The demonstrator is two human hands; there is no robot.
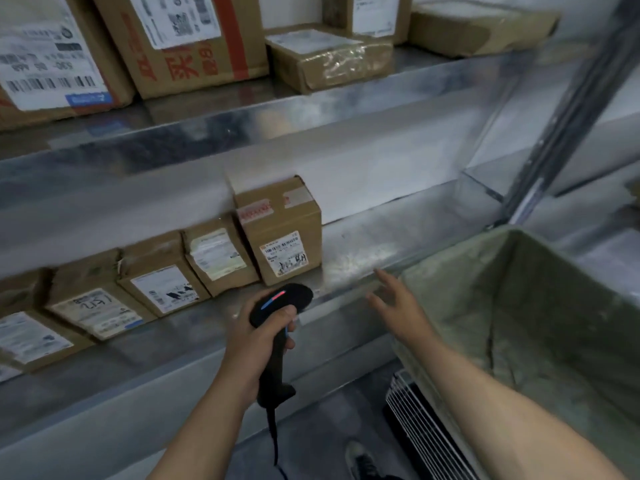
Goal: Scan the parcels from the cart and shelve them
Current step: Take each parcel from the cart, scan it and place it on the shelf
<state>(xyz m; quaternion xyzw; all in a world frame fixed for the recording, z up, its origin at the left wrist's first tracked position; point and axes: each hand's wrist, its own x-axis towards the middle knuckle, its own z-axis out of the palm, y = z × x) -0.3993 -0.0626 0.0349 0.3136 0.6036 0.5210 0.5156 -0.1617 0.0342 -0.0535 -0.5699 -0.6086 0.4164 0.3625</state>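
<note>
From my feed, the left hand [256,341] is wrapped tight around the grip of a black scanner [281,301], thumb along the side, and a red and blue light strip glows on top of its head. The scanner's head points toward the lower shelf [363,258], close to the front of a small brown parcel [282,233] standing upright there with a white label on its near face. That parcel is the right-hand end of a row of parcels [156,285] lined up along the same shelf, labels facing out.

The right hand [398,308] holds nothing. Its fingers are straight and spread, hovering over the shelf's front edge, just right of the scanner. Immediately to its right is the cart [512,289], which seems to be lined with a green-grey fabric, though blur makes that hard to confirm.

The upper shelf [311,109] carries larger cartons [180,39] with shipping labels. The scanner's cable [273,434] hangs down toward the floor, near a dark shoe [362,460].
</note>
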